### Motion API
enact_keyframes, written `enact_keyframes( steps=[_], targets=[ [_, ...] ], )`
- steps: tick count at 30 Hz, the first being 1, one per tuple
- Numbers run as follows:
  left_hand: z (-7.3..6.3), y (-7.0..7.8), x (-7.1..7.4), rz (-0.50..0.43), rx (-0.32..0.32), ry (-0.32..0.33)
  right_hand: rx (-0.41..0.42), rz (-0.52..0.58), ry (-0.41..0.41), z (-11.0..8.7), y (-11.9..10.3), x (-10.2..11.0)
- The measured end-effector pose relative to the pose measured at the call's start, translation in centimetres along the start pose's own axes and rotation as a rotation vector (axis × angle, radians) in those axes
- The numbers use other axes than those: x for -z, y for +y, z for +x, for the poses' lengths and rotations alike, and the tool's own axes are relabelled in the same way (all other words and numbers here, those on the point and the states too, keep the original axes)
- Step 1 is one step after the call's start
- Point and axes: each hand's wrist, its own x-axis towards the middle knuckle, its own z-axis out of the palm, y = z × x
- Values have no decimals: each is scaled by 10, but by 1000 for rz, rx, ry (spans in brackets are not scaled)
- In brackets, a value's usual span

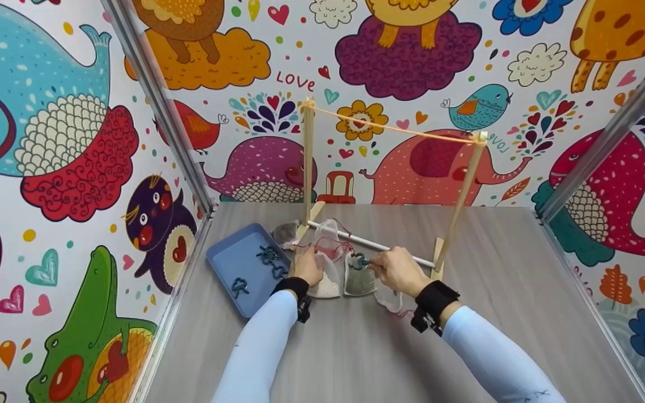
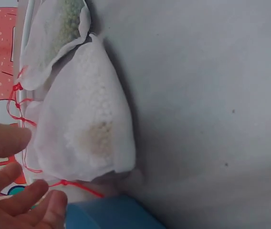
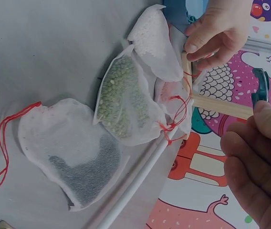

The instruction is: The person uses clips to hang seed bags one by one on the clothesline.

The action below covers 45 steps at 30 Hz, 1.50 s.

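Toward the far edge of the counter (image 1: 356, 350), a wooden frame (image 1: 308, 162) stands upright, its feet seemingly there to stop the posts tipping, with an orange cord (image 1: 389, 129) across the top and a white rod (image 1: 373, 244) low between the posts. The right hand (image 1: 403, 271) pinches what looks like a small green clip (image 3: 264, 83) between thumb and fingers, over the bag of green grains (image 3: 121, 100); held near the fingertips, the clip probably leaves most of its shape exposed. The left hand (image 1: 307, 267) reaches over the bag of white beads (image 2: 97, 105) with its fingers loosely parted and no visible grip; whether a fingertip touches the red drawstring (image 2: 17, 87) I cannot tell. The bags lie on the counter just in front of the rod, slumped, likely because their contents are loose. A black-filled bag (image 3: 85, 167) lies to the right of the green one, its cord trailing toward the counter's near edge. By the counter's left edge, a blue tray (image 1: 233, 252) holds more green clips (image 1: 239, 287), its raised rim presumably keeping them together.
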Motion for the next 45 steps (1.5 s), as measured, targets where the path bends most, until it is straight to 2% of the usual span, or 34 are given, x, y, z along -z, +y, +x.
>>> enact_keyframes(
  steps=[5,9,16,19,22,26,29,31,33,36,39,40,42,45],
  targets=[
    [5,8,4,36,54,-79,-11,12,-21,-1,3,-1],
    [5,17,6,54,123,-144,-10,26,-23,-3,3,-2],
    [-8,38,21,-3,233,-211,28,-3,-10,-8,5,-5],
    [-15,46,26,3,262,-228,40,-4,-19,-9,5,-5],
    [-17,51,27,6,278,-193,47,-9,-21,-10,5,-4],
    [-7,49,21,-1,260,-139,46,-23,-12,-11,6,-3],
    [2,40,9,-27,145,-84,40,-34,-21,-11,7,-2],
    [5,37,11,-30,73,-75,38,-38,-31,-10,7,-1],
    [2,43,25,-37,-2,-63,35,-36,-38,-8,6,-1],
    [-8,73,71,-27,-37,-110,18,-32,-42,-5,6,3],
    [-18,102,113,-17,-109,-109,-12,-38,-48,0,6,10],
    [-19,110,125,-23,-113,-123,-23,-37,-53,3,6,12],
    [-19,118,143,-14,-160,-92,-34,-34,-57,10,4,18],
    [-14,127,165,-16,-159,-52,-33,-34,-48,22,3,29]
  ],
)
